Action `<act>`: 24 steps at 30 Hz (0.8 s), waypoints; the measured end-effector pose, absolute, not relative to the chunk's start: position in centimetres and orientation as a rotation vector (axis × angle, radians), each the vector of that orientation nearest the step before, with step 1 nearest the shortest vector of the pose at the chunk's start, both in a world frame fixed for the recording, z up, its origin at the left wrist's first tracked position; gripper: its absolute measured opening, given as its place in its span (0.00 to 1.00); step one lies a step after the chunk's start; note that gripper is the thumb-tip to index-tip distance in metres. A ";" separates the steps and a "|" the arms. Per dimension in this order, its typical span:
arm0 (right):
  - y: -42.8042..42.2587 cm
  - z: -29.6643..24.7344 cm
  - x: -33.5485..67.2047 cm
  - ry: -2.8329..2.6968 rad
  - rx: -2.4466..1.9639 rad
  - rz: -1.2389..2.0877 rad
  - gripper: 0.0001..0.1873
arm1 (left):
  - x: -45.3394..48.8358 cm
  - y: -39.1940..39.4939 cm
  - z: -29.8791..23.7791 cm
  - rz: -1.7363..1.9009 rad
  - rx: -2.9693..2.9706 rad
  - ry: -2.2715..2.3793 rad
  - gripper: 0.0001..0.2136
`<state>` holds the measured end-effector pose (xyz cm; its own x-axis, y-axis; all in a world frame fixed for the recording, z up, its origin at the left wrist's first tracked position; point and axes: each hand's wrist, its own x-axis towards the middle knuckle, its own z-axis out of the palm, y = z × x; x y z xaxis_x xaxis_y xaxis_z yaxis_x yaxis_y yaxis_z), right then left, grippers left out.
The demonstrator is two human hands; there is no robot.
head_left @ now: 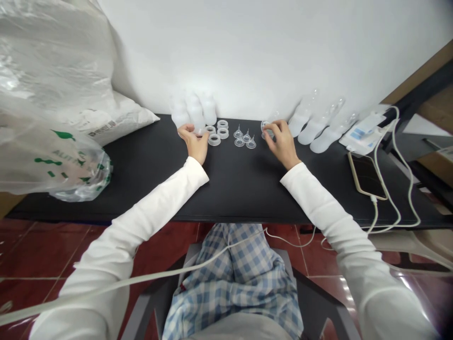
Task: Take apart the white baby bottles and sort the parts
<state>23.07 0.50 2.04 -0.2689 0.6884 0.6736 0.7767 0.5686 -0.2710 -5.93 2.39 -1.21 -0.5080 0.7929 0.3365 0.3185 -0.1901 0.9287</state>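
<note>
My left hand (194,142) is closed at the lower end of a translucent white bottle (196,113), thumb on one side and fingers on the other. Two similar bottles stand against the wall beside it. Just right of the thumb lie several clear screw rings (214,139). Several clear nipples (247,137), thin tips upward, sit midway between my hands. My right hand (282,142) pinches at a clear dome-shaped cap (264,125); its fingers partly hide other clear caps (274,116) behind.
Right of my right hand, three white bottles with clear tops (320,125) lean toward the wall. Farther right are a white box (364,132), a phone (367,174) and white cables (406,165). Plastic bags (60,156) fill the left end of the black table (240,198).
</note>
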 end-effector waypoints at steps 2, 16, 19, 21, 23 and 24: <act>0.6 2.0 23.4 -2.040 -1.187 -0.116 0.17 | -6.1 2.4 -1.6 1.681 1.336 1.852 0.24; 1.3 0.6 23.9 -2.231 -1.283 -0.011 0.14 | -5.2 1.0 -1.4 1.055 1.645 2.100 0.19; 1.2 0.7 23.8 -2.205 -1.270 0.063 0.15 | -4.8 0.3 -0.8 1.073 1.644 2.112 0.20; 1.3 0.6 23.8 -2.203 -1.239 0.117 0.16 | -4.6 -0.2 -0.3 1.096 1.691 2.097 0.21; 1.3 0.5 23.7 -2.206 -1.214 0.151 0.17 | -4.3 -0.8 0.3 1.107 1.805 2.025 0.21; 1.3 0.5 23.6 -2.206 -1.209 0.158 0.18 | -4.2 -1.0 0.5 1.104 1.881 1.970 0.20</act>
